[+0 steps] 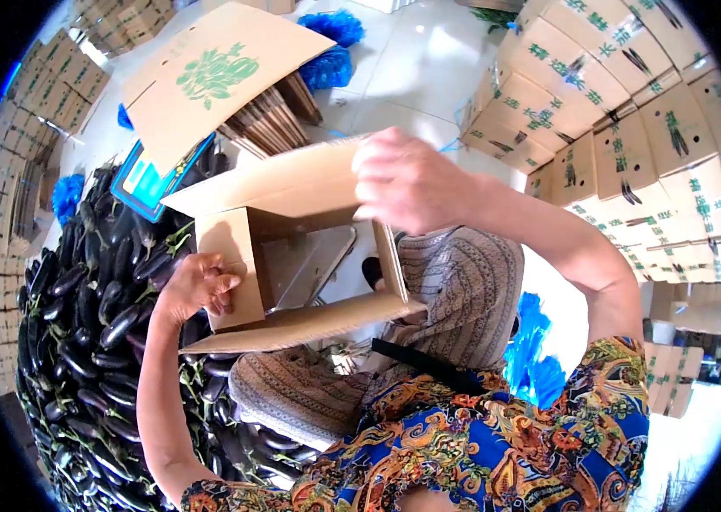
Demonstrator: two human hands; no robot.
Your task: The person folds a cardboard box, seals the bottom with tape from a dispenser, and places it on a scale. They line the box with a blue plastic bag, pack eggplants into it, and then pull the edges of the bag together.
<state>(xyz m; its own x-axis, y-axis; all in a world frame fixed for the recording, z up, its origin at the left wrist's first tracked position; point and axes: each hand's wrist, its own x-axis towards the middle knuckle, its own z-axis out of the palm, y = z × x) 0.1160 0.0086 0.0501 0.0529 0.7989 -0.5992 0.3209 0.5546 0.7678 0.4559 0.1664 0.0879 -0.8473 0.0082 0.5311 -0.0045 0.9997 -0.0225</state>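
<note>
Cardboard box (283,183) sits open over the person's lap, between both hands. The left hand (198,290) grips its side flap and the right hand (407,183) clasps its top flap. Eggplants (87,341) are piled on the floor just left. The stacked cartons (633,111) carry green print too small to read.

Fingertips of right hand (411,183) (behind box flap (283,188)) hidden.

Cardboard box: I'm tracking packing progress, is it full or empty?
Empty: the box has its flaps open, and nothing shows inside it.
</note>
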